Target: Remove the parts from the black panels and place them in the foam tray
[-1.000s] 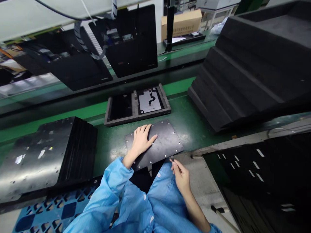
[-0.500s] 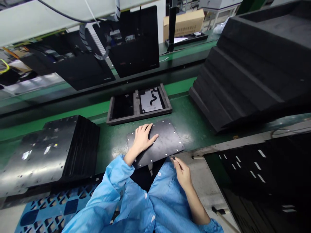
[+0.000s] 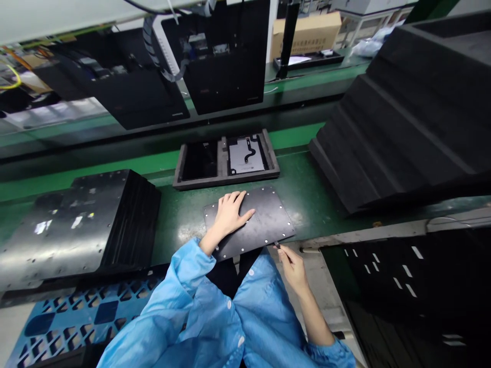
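My left hand (image 3: 230, 214) lies spread on a flat black panel (image 3: 264, 217) with small bright holes along its edges. The panel overhangs the front edge of the green bench. Just below its front right corner, the fingers of my right hand (image 3: 293, 267) pinch a small dark piece (image 3: 277, 245). Whether that piece touches the panel I cannot tell. Behind the panel sits a grey foam tray (image 3: 226, 178). Its left pocket holds a glossy black screen (image 3: 200, 161), and the right one a silver-backed part (image 3: 240, 158) with a black flex cable.
Similar panels (image 3: 76, 220) are stacked at the left on the bench. Stepped black foam trays (image 3: 414, 117) rise high on the right. Two dark monitors (image 3: 230, 66) hang at the back. A blue plastic pallet (image 3: 76, 322) lies lower left; a cardboard box (image 3: 310, 33) stands far back.
The camera view has shifted a little, so the bench things appear slightly to the right. Both hands keep about the same place at the panel, the left still spread on it.
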The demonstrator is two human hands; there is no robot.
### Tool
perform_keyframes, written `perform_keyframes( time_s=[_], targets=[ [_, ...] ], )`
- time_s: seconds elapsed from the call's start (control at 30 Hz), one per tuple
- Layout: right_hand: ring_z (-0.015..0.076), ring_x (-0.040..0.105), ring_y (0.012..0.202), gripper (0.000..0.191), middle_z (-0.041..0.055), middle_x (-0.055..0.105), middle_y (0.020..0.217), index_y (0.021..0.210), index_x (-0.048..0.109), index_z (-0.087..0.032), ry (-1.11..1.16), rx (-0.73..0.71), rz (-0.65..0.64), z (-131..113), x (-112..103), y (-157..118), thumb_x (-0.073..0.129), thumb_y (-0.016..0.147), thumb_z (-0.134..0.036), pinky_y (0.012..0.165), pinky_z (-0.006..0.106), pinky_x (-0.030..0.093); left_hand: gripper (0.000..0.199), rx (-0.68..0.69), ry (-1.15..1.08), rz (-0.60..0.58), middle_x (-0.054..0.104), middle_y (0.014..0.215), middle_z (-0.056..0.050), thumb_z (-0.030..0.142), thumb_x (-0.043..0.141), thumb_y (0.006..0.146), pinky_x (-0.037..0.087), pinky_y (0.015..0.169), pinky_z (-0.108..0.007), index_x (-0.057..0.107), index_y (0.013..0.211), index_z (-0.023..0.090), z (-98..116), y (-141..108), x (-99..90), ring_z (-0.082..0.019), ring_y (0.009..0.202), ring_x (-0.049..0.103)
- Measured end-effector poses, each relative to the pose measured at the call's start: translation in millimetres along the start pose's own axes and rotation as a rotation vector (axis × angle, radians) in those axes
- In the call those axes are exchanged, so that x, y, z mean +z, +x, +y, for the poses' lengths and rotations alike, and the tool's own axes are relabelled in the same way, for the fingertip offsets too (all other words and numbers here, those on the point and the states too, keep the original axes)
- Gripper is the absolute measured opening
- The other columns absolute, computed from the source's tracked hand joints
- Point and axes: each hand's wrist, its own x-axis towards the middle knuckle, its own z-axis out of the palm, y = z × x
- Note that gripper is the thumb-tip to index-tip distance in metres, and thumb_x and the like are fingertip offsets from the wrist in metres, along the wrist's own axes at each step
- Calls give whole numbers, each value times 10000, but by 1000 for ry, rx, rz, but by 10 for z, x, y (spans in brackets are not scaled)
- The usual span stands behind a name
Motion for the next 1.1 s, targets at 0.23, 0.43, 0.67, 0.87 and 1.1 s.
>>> perform_keyframes(
  time_s=[0.23,0.43,0.67,0.87,1.1],
  targets=[
    [343,803,1058,466,127,862,1139,1110,863,-214,-48,44,-35,-172,-89,-11,611,1071,-603,971,463,617,715,-16,-13,-4,620,1555,-150,605,638,1041,424,1194,-515,544,1608,178,-12,17,-16,-341,1385,550],
    [366,773,1215,509,116,835,1281,1228,835,-234,-184,144,-115,-508,-188,-25,549,1086,-629,1039,480,592,786,32,43,-45,425,1755,-207,583,642,1036,266,1344,-642,476,1671,150,111,-108,-67,-390,1615,376],
    [367,786,1174,483,109,845,1234,1200,811,-246,-466,93,-228,-896,-322,55,444,1119,-549,975,457,587,1090,269,275,-350,121,1864,-247,639,779,945,241,1258,-869,262,1790,186,517,-691,-169,-584,1690,118],
    [360,812,1011,391,110,859,1107,1106,788,-284,-806,17,-324,-1041,-404,210,429,1141,-435,780,391,533,848,320,358,-395,268,1827,-258,467,683,1042,430,1191,-810,348,1761,168,628,-676,-376,-580,1631,321],
    [303,789,805,354,40,807,859,1014,732,-306,-888,-61,-398,-1221,-525,363,444,1153,-457,634,333,473,477,341,84,-301,723,1496,-143,287,590,1082,619,973,-379,629,1550,206,457,-209,-1241,-298,1222,769]
  ],
)
